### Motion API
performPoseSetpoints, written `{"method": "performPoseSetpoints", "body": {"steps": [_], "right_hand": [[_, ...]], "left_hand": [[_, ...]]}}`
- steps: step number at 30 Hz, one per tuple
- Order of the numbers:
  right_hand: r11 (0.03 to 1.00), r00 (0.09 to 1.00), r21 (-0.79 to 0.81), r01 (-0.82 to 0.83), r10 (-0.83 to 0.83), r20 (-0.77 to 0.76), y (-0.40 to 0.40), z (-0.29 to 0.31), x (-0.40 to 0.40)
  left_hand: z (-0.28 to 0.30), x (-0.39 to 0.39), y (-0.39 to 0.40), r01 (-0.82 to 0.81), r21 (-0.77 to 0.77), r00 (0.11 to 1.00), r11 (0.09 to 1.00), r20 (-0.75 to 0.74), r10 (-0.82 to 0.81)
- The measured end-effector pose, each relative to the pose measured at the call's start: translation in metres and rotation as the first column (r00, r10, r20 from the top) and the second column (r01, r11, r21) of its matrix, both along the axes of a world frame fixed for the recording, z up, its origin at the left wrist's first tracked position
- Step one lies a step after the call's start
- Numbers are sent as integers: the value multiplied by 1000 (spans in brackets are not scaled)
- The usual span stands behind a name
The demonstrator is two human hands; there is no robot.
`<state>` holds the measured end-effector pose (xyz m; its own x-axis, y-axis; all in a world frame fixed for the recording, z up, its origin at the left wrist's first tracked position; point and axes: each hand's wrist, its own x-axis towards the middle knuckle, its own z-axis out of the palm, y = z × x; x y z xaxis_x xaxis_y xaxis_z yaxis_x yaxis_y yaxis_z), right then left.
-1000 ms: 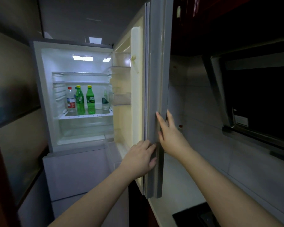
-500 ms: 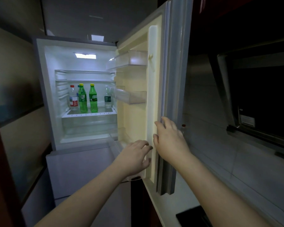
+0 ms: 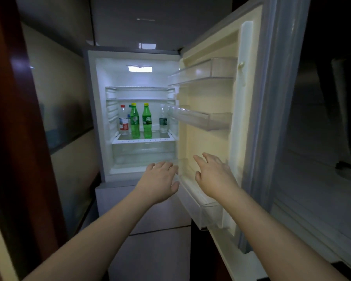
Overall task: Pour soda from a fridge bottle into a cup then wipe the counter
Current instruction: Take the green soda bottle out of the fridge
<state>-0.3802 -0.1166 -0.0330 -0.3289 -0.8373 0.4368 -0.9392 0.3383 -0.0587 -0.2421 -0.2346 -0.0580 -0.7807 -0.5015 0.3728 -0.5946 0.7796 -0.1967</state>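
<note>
The fridge stands lit, and its door [image 3: 249, 122] is swung wide to the right. Two green soda bottles with yellow caps stand on the shelf, one [image 3: 135, 121] left of the other [image 3: 147, 121]. A clear bottle with a red label [image 3: 123, 123] is at their left and a clear bottle with a dark label [image 3: 163, 120] at their right. My left hand [image 3: 160, 182] hovers in front of the fridge's lower edge, fingers relaxed, holding nothing. My right hand [image 3: 215, 175] is stretched out beside the door's inner lining, fingers spread, also free. No cup is in view.
Clear door racks [image 3: 201, 118] jut out from the open door at the right. A dark red door frame [image 3: 18, 138] fills the left edge. The pale counter [image 3: 316, 201] runs along the right behind the door. The closed lower fridge drawers [image 3: 150, 220] sit below my hands.
The fridge door has swung wider to the right. Both hands have come off the door edge and moved left toward the fridge opening. My view has turned to face the fridge interior.
</note>
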Motion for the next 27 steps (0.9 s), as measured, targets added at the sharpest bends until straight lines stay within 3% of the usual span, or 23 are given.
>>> {"method": "performPoseSetpoints", "body": {"steps": [15,27], "right_hand": [[989,990,-51,-139,138,-22,-138,18,68],[992,991,7,-127,127,-45,-240,8,89]], "left_hand": [[28,91,-106,-140,-25,989,990,-56,139],[21,117,-197,-233,-12,972,972,-37,232]]}}
